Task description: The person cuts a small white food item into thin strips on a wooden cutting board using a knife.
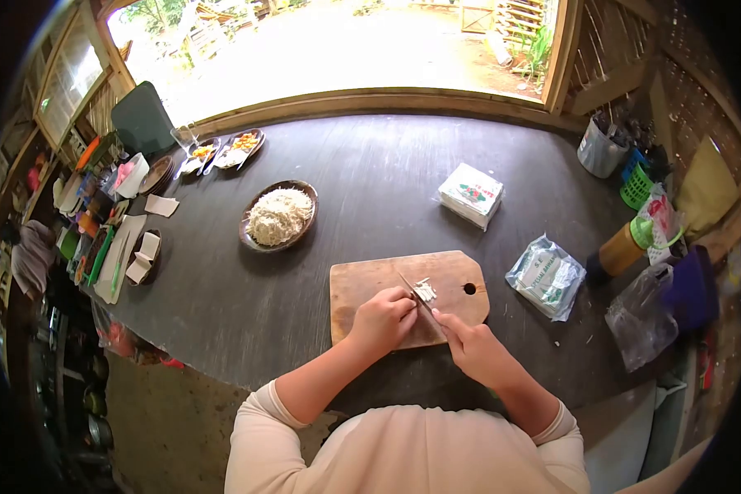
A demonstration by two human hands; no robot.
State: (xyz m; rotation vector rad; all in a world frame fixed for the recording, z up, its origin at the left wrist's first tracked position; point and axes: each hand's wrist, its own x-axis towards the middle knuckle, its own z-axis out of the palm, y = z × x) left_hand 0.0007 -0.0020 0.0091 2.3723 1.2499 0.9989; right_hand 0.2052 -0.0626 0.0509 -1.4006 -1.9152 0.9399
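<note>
A wooden cutting board (358,278) with a round hole lies at the table's near edge. My right hand (476,350) is closed around the handle of a knife (421,301), whose blade slants up and left across the board. Beside the blade, my left hand (383,321) rests on the board with its fingers curled in; what they pinch is hidden. Small white cut strips (426,290) lie just right of the blade. Further back on the left, a brown bowl (312,226) holds a heap of pale shreds (279,216).
Two plastic-wrapped packs, a white pack (471,194) and a green-printed pack (546,277), lie to the right. A bottle (622,249) and clear bag (640,321) stand by the right edge. Plates of food (240,150) sit back left. Another person (34,255) shows far left.
</note>
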